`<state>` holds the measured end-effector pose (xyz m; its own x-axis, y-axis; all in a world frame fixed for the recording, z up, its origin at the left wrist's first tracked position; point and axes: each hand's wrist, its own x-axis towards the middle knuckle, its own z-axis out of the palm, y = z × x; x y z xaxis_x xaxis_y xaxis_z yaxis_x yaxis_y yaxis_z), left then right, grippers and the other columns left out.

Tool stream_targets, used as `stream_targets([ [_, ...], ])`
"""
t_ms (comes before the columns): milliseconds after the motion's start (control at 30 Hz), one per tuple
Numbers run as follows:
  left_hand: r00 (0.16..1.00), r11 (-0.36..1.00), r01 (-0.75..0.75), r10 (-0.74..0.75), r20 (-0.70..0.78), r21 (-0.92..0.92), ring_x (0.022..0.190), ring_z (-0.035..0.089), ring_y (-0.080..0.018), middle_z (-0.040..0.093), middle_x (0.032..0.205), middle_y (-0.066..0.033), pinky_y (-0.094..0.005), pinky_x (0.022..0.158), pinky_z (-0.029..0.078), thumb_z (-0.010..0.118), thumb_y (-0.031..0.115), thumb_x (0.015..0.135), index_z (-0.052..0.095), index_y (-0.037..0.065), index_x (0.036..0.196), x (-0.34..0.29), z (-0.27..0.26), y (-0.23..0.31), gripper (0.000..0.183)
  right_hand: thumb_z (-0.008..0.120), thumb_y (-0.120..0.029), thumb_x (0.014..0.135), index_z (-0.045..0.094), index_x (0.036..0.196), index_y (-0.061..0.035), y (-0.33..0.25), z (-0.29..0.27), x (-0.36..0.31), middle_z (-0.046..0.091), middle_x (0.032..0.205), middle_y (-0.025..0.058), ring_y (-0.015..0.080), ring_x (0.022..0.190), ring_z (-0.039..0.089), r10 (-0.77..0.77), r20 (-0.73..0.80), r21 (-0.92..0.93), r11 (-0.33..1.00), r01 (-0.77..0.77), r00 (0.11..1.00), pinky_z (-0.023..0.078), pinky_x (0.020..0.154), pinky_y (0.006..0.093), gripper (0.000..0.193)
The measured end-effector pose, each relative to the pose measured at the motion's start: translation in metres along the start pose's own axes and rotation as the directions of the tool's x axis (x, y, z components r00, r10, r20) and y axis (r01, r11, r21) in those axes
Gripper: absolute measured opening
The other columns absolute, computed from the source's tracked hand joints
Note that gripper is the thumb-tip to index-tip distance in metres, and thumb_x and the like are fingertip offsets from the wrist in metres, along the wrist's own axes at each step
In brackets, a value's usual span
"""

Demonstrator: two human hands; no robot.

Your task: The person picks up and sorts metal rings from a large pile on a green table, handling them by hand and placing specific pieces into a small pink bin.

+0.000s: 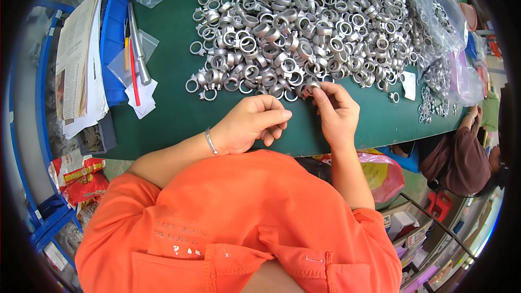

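A large heap of silver metal rings [293,32], many with a small tab on the side, covers the green table top [163,125]. At the heap's near edge, my right hand [338,114] pinches one metal ring [310,87] between thumb and fingers. My left hand [251,123] is just left of it, in front of the heap and apart from it. Its fingers are curled with the thumb laid over them; whether something small is inside is hidden. A metal bangle [210,141] circles my left wrist.
To the left stand a blue bin [113,49], a stack of papers [81,70], a tapered metal rod [138,46] and a red pen [133,76]. Clear plastic bags [442,16] and smaller rings [429,106] lie at the right. Another person [456,157] sits at the table's right end.
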<state>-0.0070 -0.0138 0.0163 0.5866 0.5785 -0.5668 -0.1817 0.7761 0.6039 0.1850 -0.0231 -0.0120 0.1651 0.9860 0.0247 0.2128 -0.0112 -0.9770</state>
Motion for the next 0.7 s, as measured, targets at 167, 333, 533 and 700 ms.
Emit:
stream_targets([
  [167, 0.998, 0.992, -0.044, 0.04, 0.038, 0.116, 0.059, 0.053, -0.0097, 0.057, 0.073, -0.0039, -0.0213, 0.047, 0.042, 0.06, 0.012, 0.085, 0.054, 0.002, 0.083, 0.004, 0.003, 0.0, 0.012, 0.052, -0.004, 0.088, 0.058, 0.102, 0.0043, -0.015, -0.006, -0.013, 0.062, 0.079, 0.0067, 0.0084, 0.062, 0.057, 0.219, 0.103, 0.331, 0.912, -0.242, 0.97, 0.045, 0.052, 0.0181, 0.017],
  [333, 0.998, 0.998, 0.026, -0.029, 0.052, 0.065, 0.06, 0.054, -0.0096, 0.06, 0.076, -0.0061, -0.0213, 0.048, 0.043, 0.062, 0.013, 0.084, 0.059, -0.001, 0.088, 0.008, 0.016, 0.008, 0.015, 0.056, 0.002, 0.084, 0.06, 0.098, 0.0037, -0.019, 0.0, -0.024, 0.062, 0.079, 0.0071, 0.0113, 0.067, 0.06, 0.033, -0.005, 0.238, 0.971, -0.031, 0.999, 0.048, 0.056, 0.0206, 0.015],
  [533, 0.997, 0.997, -0.074, 0.075, 0.033, -0.035, 0.063, 0.054, -0.0084, 0.064, 0.082, -0.0094, -0.0201, 0.05, 0.043, 0.062, 0.009, 0.083, 0.061, -0.005, 0.088, 0.016, 0.017, 0.002, 0.014, 0.063, 0.011, 0.071, 0.06, 0.089, 0.0002, -0.014, 0.003, -0.026, 0.063, 0.083, 0.0116, 0.023, 0.078, 0.062, -0.522, -0.025, -0.088, 0.851, 0.518, 0.853, 0.05, 0.065, 0.0273, 0.021],
  [700, 0.952, 0.908, -0.287, 0.307, -0.016, 0.306, 0.07, 0.056, -0.0087, 0.062, 0.084, -0.0077, -0.0199, 0.054, 0.045, 0.06, 0.001, 0.081, 0.062, -0.002, 0.087, 0.008, 0.024, 0.009, 0.007, 0.054, 0.007, 0.081, 0.054, 0.1, 0.0042, -0.013, 0.006, -0.037, 0.062, 0.091, 0.0133, 0.0192, 0.08, 0.061, -0.227, -0.071, 0.215, 0.947, 0.237, 0.971, 0.051, 0.07, 0.0278, 0.019],
])
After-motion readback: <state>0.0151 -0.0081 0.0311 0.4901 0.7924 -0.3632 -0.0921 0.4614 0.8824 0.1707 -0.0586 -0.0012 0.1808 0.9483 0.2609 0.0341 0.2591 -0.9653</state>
